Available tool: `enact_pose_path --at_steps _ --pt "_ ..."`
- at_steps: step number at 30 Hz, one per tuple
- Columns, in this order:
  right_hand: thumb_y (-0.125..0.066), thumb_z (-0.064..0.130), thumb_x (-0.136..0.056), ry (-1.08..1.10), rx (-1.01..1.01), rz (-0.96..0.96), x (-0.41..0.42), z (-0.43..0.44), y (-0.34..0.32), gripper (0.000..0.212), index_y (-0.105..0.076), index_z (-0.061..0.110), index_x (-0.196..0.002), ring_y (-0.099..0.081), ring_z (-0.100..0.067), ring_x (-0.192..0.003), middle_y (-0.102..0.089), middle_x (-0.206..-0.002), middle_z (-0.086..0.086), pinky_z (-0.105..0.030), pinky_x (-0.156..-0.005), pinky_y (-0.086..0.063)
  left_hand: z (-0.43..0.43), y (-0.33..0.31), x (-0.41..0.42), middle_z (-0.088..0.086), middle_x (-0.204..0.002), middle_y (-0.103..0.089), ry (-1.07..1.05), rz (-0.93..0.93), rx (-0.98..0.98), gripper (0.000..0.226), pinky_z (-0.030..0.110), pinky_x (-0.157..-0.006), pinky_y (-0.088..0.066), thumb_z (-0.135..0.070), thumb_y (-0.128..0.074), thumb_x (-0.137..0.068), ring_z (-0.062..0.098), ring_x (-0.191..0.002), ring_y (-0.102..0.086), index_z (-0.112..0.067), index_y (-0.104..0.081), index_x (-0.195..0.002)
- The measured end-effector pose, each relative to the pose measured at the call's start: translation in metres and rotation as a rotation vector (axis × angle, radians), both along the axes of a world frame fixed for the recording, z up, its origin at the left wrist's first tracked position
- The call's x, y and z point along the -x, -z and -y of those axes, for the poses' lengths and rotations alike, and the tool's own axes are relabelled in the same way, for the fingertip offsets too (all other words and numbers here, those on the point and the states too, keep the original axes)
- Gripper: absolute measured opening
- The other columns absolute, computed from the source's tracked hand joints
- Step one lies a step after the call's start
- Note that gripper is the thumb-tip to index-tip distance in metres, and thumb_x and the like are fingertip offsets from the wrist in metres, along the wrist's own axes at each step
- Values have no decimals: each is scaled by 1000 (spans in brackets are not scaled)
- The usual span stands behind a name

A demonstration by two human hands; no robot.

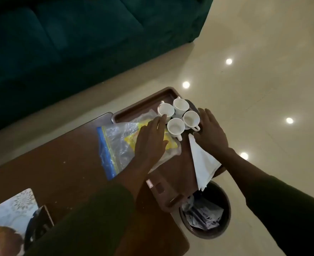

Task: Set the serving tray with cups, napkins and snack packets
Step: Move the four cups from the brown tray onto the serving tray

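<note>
Both arms wear long, dark green sleeves (89,222) — hands bare.

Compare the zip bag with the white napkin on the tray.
The zip bag is clear plastic with a blue seal strip and yellow contents; the napkin is opaque plain white. The bag lies crumpled under the left hand; the napkin is folded to a point beside the right hand. Both overhang the brown tray.

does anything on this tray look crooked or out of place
Yes. The folded white napkin hangs off the brown plastic tray's right edge, its tip over the dark round waste bin below. The clear zip bag with yellow contents also spills over the tray's left rim onto the wooden table.
</note>
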State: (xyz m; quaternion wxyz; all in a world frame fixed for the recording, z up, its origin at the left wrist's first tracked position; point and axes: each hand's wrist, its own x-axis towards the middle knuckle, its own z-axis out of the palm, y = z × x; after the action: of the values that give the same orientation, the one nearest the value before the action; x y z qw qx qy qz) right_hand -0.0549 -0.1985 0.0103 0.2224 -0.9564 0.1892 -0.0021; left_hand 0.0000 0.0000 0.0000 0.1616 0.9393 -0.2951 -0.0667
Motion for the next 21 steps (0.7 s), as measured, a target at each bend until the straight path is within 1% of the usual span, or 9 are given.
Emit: enact_pose_path --at_steps 1,2,4,9,12,14,17,19,21 --pt "-65 19 -76 -8 12 5 -3 3 2 70 -33 21 -138 -51 -31 -119 -42 -139 0 -34 -72 -45 9 5 -1 9 -148 -47 15 -24 8 83 40 -101 -44 -32 -73 -82 27 -131 -49 -14 -29 -150" --pt "-65 20 -75 -16 13 11 -4 5 4 67 -35 22 -135 -54 -30 -111 -46 -133 1 -32 -67 -42 17 9 -2 9 -146 -49 14 -42 35 81 40 -98 -46 -30 -73 -81 27 -128 -51 -14 -32 -149" --pt "-67 22 -76 -35 -10 -15 -4 9 10 65 -38 22 -134 -57 -28 -106 -50 -129 1 -30 -66 -39 32 18 -2 9 -143 -50 34 -48 30 77 40 -94 -48 -24 -70 -80 28 -124 -53 -13 -35 -148" --pt "-71 27 -75 -36 -48 -34 -11 17 21 66 -40 18 -133 -58 -29 -109 -55 -131 -4 -30 -73 -40 53 36 -6 10 -139 -51 14 -67 38 74 43 -88 -51 -19 -70 -77 30 -121 -54 -12 -39 -144" --pt "-72 32 -78 -46 -58 -14 -17 12 22 71 -39 17 -138 -56 -31 -116 -53 -138 -6 -38 -84 -47 58 43 -6 7 -136 -52 9 -52 28 71 42 -86 -49 -19 -69 -77 29 -121 -53 -15 -41 -141" --pt "-71 37 -80 -48 -63 10 -24 9 22 72 -39 16 -141 -55 -32 -118 -53 -139 -8 -42 -89 -48 59 44 -7 5 -138 -51 -1 -41 11 71 42 -88 -47 -19 -68 -78 28 -125 -51 -17 -39 -142" --pt "-69 45 -80 -28 -32 -63 -33 6 25 71 -40 20 -140 -51 -32 -121 -53 -138 -9 -44 -94 -47 61 45 -11 5 -137 -50 -19 -39 16 65 42 -88 -46 -15 -62 -81 27 -124 -51 -18 -40 -142" --pt "-72 44 -77 -2 -39 -59 -34 6 23 66 -48 19 -134 -53 -31 -115 -58 -129 -11 -38 -87 -46 62 42 -11 6 -131 -52 -5 -43 45 60 42 -84 -51 -13 -61 -82 29 -115 -56 -17 -45 -139" --pt "-75 43 -72 35 -57 -34 -29 7 16 62 -55 17 -125 -55 -29 -106 -62 -116 -12 -30 -77 -40 60 39 -10 8 -127 -53 5 -54 101 57 42 -80 -54 -13 -65 -80 29 -106 -60 -16 -49 -135"
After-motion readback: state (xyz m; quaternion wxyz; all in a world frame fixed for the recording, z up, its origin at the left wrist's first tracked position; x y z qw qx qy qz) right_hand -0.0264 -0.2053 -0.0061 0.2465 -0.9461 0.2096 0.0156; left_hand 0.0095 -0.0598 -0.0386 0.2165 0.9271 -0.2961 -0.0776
